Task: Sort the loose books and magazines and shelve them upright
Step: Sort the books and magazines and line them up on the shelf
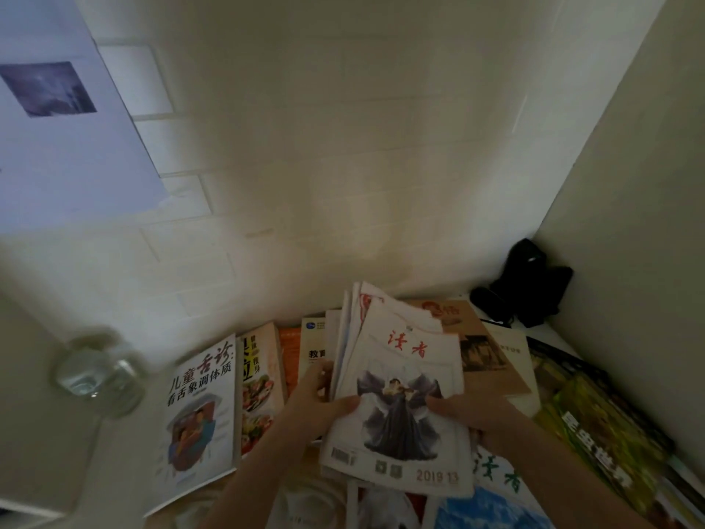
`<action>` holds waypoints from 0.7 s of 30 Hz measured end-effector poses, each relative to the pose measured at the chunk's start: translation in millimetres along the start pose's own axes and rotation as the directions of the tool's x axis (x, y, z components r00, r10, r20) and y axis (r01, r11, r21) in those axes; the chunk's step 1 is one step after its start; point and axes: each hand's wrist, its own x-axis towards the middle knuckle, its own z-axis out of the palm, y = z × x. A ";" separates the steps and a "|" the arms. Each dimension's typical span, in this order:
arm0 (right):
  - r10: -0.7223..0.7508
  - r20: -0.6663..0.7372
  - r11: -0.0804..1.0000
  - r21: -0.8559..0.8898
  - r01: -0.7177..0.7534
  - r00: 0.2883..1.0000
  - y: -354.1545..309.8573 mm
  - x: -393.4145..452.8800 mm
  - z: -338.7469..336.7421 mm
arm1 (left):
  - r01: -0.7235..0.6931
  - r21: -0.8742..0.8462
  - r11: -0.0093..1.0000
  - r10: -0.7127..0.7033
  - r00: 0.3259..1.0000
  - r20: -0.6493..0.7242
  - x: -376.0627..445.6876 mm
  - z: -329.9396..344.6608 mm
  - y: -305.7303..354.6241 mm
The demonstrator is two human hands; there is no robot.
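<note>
I hold a stack of thin magazines [400, 379], fanned and tilted up off the desk; the top cover is white with red characters and a figure in a dark dress. My left hand [324, 395] grips the stack's left edge, thumb on the cover. My right hand [469, 410] grips its right edge, thumb on top. More books lie flat around: a white children's health book [198, 410], a cookbook [259, 387], a brown-covered book [488, 360], green nature magazines [595, 433].
A glass jar [99, 376] stands at the left on the desk. A black device [526, 284] sits in the back right corner against the wall [343, 147]. A poster [65, 120] hangs at the upper left. Another magazine with green characters [496, 479] lies under my right forearm.
</note>
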 end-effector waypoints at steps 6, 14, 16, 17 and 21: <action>-0.490 -0.270 0.872 -0.178 0.457 0.829 -40.6 -13.2 2.6 | -0.331 -0.043 0.943 0.329 0.943 -0.039 18.4 -9.5 43.1; -0.567 -0.216 0.818 -0.029 0.575 0.795 -31.7 10.1 27.5 | -0.385 -0.053 0.922 0.379 0.921 -0.092 48.5 6.0 35.9; -0.559 -0.231 0.827 -0.078 0.557 0.797 -24.6 14.9 31.4 | -0.393 -0.051 0.918 0.383 0.914 -0.134 58.2 12.5 26.2; -0.554 -0.248 0.829 -0.077 0.554 0.795 -23.3 19.4 32.0 | -0.396 -0.058 0.916 0.384 0.910 -0.154 60.9 14.9 26.9; -0.607 -0.326 0.775 -0.041 0.631 0.725 -15.3 31.0 37.9 | -0.448 -0.043 0.893 0.425 0.871 -0.246 68.2 22.9 32.3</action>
